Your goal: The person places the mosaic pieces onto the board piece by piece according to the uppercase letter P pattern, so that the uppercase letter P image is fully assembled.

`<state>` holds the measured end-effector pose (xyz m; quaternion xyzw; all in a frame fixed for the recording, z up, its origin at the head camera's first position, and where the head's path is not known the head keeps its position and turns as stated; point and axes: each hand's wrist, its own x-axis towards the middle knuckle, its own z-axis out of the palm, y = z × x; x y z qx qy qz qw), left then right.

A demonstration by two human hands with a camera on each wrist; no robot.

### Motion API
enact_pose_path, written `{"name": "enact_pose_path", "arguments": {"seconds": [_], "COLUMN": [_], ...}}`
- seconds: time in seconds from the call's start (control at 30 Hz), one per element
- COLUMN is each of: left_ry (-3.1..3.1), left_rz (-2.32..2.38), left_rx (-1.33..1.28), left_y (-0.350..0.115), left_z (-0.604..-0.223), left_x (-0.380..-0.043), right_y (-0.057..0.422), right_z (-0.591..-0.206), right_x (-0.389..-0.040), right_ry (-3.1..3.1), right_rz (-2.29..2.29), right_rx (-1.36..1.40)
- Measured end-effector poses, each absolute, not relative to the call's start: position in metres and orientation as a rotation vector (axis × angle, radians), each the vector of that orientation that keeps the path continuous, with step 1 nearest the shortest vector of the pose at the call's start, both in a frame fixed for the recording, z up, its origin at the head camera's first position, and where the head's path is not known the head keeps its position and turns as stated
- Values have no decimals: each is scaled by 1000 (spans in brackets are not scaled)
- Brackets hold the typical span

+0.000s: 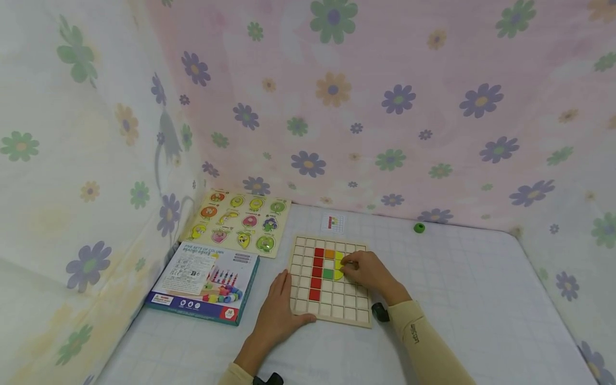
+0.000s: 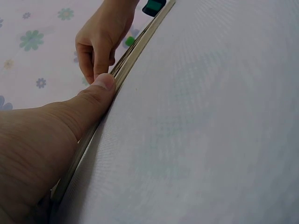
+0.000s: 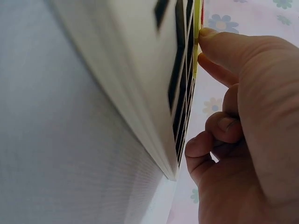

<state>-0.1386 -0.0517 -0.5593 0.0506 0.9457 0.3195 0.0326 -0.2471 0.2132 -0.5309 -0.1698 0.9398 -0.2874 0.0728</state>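
A wooden grid board (image 1: 332,313) lies on the white cloth. In its cells sit a column of red squares (image 1: 315,271), an orange square (image 1: 329,254) and a green square (image 1: 328,274). Beside them is a yellow piece (image 1: 339,258) with a rounded right side. My right hand (image 1: 368,271) pinches at this piece with thumb and index finger, the other fingers curled in the right wrist view. My left hand (image 1: 278,310) lies against the board's near left corner, fingers straight along the left edge. Its thumb (image 2: 96,91) presses the near edge in the left wrist view.
A small card (image 1: 333,223) with a coloured grid picture lies behind the board. To the left are a fruit puzzle board (image 1: 231,233) and a beaded-columns box (image 1: 192,283). A green bead (image 1: 419,228) stands at the back right. Flowered cloth walls (image 1: 356,160) enclose the table.
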Motion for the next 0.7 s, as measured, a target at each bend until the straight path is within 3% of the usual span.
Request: {"name": "enact_pose_path", "arguments": {"seconds": [0.7], "left_ry": [2892], "left_rz": [996], "left_rx": [144], "left_y": [-46], "left_z": [-561], "left_x": [-138], "right_y": [236], "right_z": [-530], "right_x": [-239], "right_ry": [2967], "right_rz": [-941], "right_rx": [-502]}}
